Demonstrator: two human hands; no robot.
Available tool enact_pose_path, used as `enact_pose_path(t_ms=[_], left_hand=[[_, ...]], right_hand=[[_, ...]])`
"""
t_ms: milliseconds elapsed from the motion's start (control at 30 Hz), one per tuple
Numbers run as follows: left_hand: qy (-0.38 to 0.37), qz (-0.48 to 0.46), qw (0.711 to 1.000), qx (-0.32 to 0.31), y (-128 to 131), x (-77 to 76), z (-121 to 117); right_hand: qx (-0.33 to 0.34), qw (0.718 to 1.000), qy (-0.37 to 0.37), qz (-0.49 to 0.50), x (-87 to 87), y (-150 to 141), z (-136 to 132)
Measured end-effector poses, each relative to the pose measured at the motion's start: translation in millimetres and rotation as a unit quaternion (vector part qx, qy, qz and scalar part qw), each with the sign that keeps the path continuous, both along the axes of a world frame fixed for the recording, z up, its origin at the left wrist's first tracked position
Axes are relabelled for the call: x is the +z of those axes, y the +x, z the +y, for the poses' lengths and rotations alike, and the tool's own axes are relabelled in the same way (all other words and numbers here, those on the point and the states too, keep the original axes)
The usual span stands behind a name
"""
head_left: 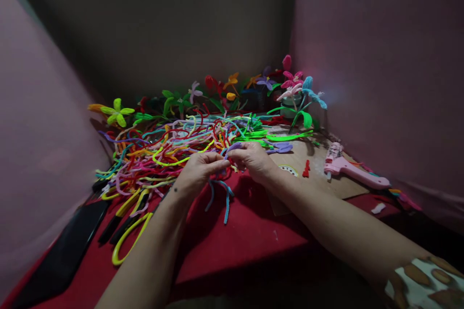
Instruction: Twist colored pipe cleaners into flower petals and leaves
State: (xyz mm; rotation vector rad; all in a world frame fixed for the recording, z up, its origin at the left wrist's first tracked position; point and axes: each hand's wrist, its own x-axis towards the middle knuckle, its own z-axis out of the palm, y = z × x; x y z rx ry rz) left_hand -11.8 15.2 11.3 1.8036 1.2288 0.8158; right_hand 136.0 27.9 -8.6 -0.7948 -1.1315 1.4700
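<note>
At the centre of the frame, pinching a purple stem (pixel 234 147), slanted up to the right where visible, in the fingertips of left hand (pixel 200 167) and right hand (pixel 252 159), about equally near. Reaching in from lower left and lower right, bent inward at the wrists, nearly touching at the fingertips. Held over red cloth (pixel 250 246), just above a blue piece (pixel 227 206), near the pile (pixel 174 148) at centre left.

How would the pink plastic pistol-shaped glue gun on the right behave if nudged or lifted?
The pink glue gun appears to lie flat on its side, so pushing would likely slide, not tip it. Its smooth handle might slip in a loose grip. It looks bulkier than the thin multicoloured fuzzy stems, so probably heavier.
</note>
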Motion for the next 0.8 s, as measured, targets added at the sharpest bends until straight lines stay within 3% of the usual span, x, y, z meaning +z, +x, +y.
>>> enact_pose_path(t_ms=[33, 67, 167, 200, 267, 533, 600, 667, 733, 800], left_hand=[[0.092, 0.087, 0.992, 0.027, 3.3, -1.5, -1.7], [0.190, 0.178, 0.964, 0.052, 6.7, -3.8, -3.4], [0.397, 0.383, 0.830, 0.086, 14.7, -13.6, -6.6], [0.420, 0.421, 0.799, 0.088, 15.9, -16.7, -7.0], [0.424, 0.466, 0.771, 0.092, 16.3, -21.4, -7.0], [0.454, 0.513, 0.723, 0.093, 18.3, -21.1, -8.5], [0.458, 0.509, 0.722, 0.097, 21.8, -20.2, -10.7], [0.445, 0.490, 0.744, 0.098, 24.4, -19.5, -12.5], [0.400, 0.422, 0.807, 0.105, 24.5, -18.2, -12.4], [0.293, 0.275, 0.909, 0.114, 21.1, -15.1, -9.7]], right_hand=[[-0.014, 0.999, -0.034, 0.012, -1.1, -1.7, 0.2], [-0.029, 0.997, -0.069, 0.025, -2.4, -3.5, 0.7], [-0.063, 0.987, -0.132, 0.064, -6.2, -7.1, 2.3], [-0.067, 0.987, -0.130, 0.070, -7.3, -7.5, 2.8], [-0.068, 0.988, -0.116, 0.071, -9.2, -7.2, 3.9], [-0.097, 0.988, -0.111, 0.048, -10.2, -5.2, 5.1], [-0.097, 0.986, -0.122, 0.059, -8.1, -5.4, 4.1], [-0.100, 0.985, -0.121, 0.068, -5.7, -5.1, 3.1], [-0.107, 0.986, -0.106, 0.075, -3.8, -4.0, 3.1], [-0.094, 0.989, -0.089, 0.078, -2.6, -2.0, 4.6]])
